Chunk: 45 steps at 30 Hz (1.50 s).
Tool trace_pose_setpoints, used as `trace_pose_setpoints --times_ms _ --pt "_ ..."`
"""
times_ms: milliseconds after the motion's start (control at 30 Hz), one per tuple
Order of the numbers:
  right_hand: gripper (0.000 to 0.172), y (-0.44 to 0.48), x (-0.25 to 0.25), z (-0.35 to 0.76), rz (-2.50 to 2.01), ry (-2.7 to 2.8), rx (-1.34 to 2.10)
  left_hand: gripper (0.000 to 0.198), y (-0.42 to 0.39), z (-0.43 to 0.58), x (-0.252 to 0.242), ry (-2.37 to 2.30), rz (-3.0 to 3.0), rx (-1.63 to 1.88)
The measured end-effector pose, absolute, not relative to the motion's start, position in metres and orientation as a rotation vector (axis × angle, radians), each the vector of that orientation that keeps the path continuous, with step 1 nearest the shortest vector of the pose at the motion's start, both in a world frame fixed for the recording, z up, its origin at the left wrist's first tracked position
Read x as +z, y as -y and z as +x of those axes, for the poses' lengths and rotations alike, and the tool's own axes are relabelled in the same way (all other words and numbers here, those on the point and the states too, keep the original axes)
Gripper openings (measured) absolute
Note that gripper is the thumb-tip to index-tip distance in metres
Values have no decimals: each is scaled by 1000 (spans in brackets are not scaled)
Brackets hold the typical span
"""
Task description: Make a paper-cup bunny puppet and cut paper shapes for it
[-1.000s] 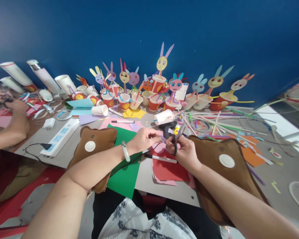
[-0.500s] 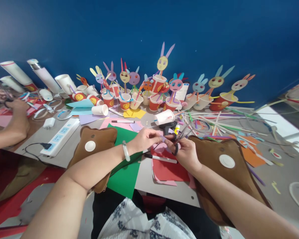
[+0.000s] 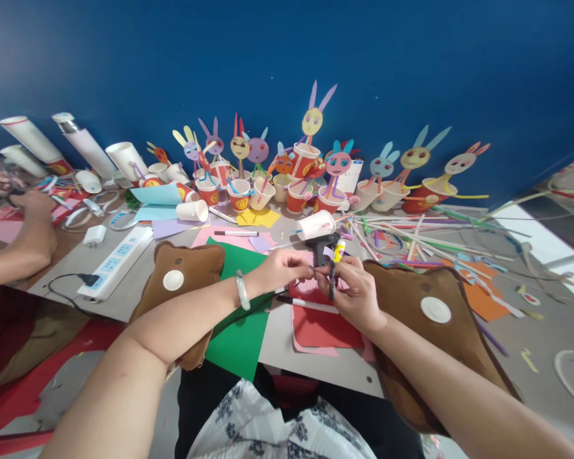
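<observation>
My left hand (image 3: 289, 269), with a bracelet at its wrist, pinches a tiny piece of paper that is mostly hidden at the fingertips; it looked light purple a moment earlier. Black-handled scissors (image 3: 333, 280) sit in my right hand (image 3: 358, 292), the fingers through and around the handle. Both hands' fingertips nearly meet over the red paper (image 3: 325, 330). A marker (image 3: 310, 304) lies across that paper. Just behind the hands are a black glue gun (image 3: 321, 245) and a yellow-labelled tube (image 3: 339, 250). Green paper (image 3: 242, 341) lies below my left hand.
Brown bear-shaped cushions (image 3: 191, 284) flank the hands. Paper cups with rabbit figures (image 3: 337, 162) line the blue wall. Pipe cleaners (image 3: 440, 233) and orange paper (image 3: 488, 299) lie right; a power strip (image 3: 117, 261) lies left. Another person's hand (image 3: 36, 207) works at far left.
The scissors in my right hand have turned, their blades no longer pointing visibly up and right. My fingertips have closed over the small purple paper, which shows less now.
</observation>
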State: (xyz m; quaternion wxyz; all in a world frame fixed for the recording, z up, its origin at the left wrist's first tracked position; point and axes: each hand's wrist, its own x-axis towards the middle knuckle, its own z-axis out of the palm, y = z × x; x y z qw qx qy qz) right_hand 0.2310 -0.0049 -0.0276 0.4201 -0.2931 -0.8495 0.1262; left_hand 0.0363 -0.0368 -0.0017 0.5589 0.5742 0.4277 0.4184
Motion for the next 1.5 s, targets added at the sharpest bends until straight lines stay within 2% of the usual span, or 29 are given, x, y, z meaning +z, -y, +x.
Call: trace_pose_setpoints --times_ms 167,433,567,733,867,967,1133,1300,1500 --pt "20 3 -23 235 -546 2264 33 15 35 38 -1 -1008 1180 946" --pt "23 2 -15 236 -416 2384 -346 10 32 38 -2 -1015 933 906" --pt "19 3 -14 237 -436 2424 -361 14 33 38 1 -1001 916 899" --pt "22 6 -11 235 -469 2460 -269 28 34 38 3 -977 1012 906" --pt "21 6 -13 235 -449 2446 -291 20 33 37 1 -1020 1068 913" --pt "19 4 -19 236 -499 2428 -178 18 32 35 -1 -1051 1119 914" --pt "10 4 -23 235 -732 2184 256 27 32 29 1 -1076 1380 961" --pt "15 7 -18 231 -972 1960 601 28 35 28 4 -1129 1551 1000" --pt "23 9 -14 228 -1006 1953 839 24 41 32 7 -1153 1635 972"
